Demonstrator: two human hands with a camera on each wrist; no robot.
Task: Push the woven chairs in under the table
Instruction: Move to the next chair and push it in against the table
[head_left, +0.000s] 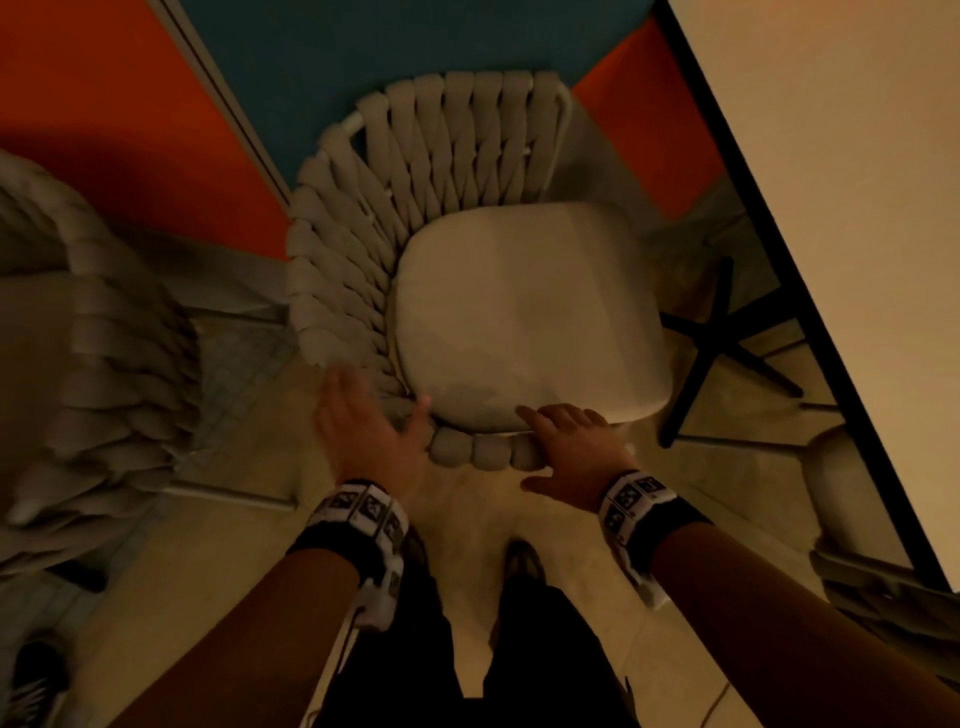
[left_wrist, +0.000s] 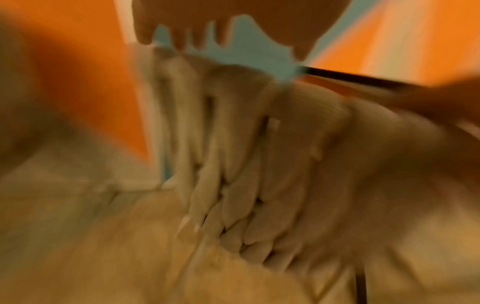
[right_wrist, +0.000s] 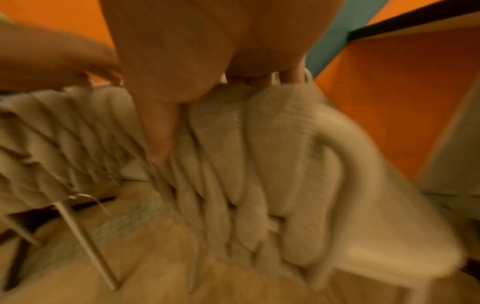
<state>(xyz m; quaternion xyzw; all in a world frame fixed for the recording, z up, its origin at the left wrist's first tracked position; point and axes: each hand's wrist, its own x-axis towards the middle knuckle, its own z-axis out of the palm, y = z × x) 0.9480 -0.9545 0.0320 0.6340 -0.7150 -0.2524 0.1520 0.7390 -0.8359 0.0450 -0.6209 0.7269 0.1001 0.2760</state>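
A woven chair with a pale seat cushion stands in front of me, its rope-wrapped rim nearest my body. My right hand grips that rim, fingers curled over the top and the thumb down the outside of the weave. My left hand is blurred and spread at the rim's left corner; in the left wrist view its fingers hang just above the weave. The table, light-topped with a black edge, runs along the right of the chair.
A second woven chair stands close on the left. The table's black cross foot sits on the floor right of the seat. Another pale chair shows under the table edge at lower right. Orange and teal wall panels lie beyond.
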